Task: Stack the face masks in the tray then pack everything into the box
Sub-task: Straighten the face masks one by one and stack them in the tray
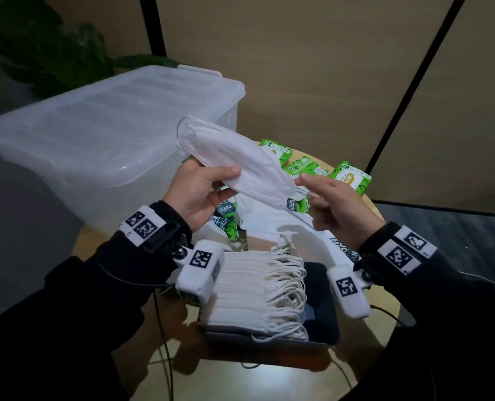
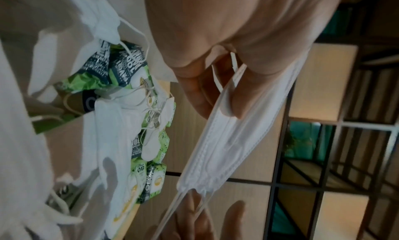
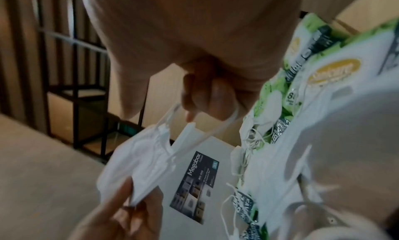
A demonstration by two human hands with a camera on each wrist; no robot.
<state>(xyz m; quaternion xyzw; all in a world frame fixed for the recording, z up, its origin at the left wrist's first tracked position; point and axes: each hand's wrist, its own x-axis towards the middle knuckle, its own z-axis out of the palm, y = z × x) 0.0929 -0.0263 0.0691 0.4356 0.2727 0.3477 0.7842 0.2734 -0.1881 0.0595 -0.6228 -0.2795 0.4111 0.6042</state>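
Hands [image 1: 203, 192] [image 1: 336, 209] pinch mask [image 1: 234, 163] — tray [image 1: 324, 302] mostly hidden.

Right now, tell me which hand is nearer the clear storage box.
Left. The left hand holds the mask right in front of the clear storage box, overlapping its side in the head view; the right hand pinches the mask's ear loop farther out, over the wipes packs.

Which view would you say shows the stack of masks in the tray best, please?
The head view: the stack of masks lies whole in the dark tray, ear loops fanned rightward. Both wrist views miss it, showing only the held mask and loose ones.
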